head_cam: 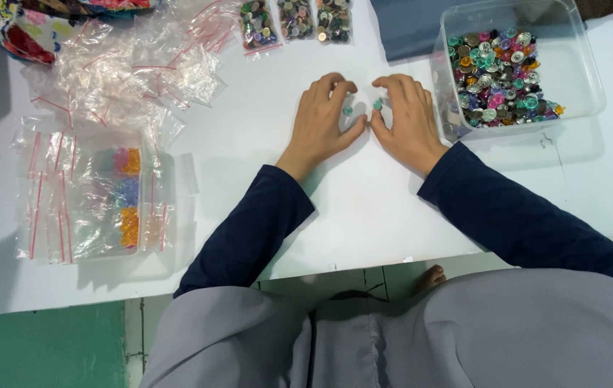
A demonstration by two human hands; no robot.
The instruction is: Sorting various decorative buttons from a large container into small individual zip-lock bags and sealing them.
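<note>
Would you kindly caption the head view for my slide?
Left hand and right hand rest beside small green buttons near a clear tub of buttons.

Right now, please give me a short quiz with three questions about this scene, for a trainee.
1. True or false: the clear tub of mixed buttons stands beside the right hand.
2. What small thing lies under each hand's fingertips?
3. Where are the three filled bags? A) far edge of the white sheet B) inside the tub

Key: 1 true. 2 a teal button, left hand and right alike. 3 A.
</note>
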